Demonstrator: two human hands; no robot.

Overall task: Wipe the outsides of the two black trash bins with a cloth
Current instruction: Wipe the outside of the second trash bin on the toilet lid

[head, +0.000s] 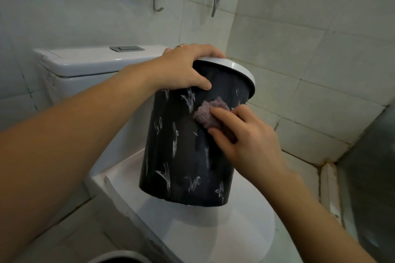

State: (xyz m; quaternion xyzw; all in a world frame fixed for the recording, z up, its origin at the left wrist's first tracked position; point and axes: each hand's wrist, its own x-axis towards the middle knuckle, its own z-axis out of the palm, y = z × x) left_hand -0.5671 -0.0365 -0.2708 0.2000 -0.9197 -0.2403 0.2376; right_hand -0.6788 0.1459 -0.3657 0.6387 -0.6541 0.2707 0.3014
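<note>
Midway through the first black bin (183, 156), tilted on the closed toilet lid (213, 230). Left hand (183, 68) curled over its white rim (239, 68), steadying; right hand (245, 134) pressing a bunched purple cloth (205, 113) against the upper wall. Lower wall seemingly left; second bin perhaps the rim (119, 257) at bottom edge, apparently untouched.

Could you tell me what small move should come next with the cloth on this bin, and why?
Probably sweep the right hand and its purple cloth down the black bin wall: the cloth sits high, near the white rim, while the left hand steadies the tilted bin over the toilet lid.
</note>
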